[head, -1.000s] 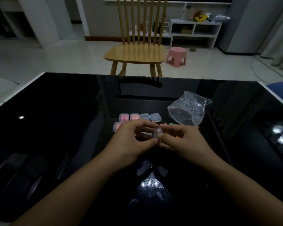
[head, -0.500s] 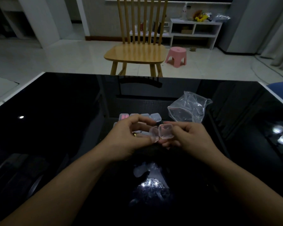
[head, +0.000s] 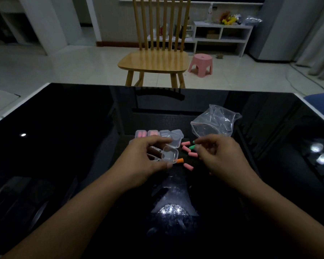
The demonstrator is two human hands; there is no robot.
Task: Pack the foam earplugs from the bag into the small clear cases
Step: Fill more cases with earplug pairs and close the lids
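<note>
The left hand pinched an open clear case steady. The right hand, fingers together, reached among loose earplugs beside the bag. It would do best to pick one, then seat it fully.

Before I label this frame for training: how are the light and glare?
Head view: dim overall; the glossy black table mirrors bright ceiling lights as glare near the wrists and at right; wide-angle bending at the edges; hands and earplugs stay legible.
</note>
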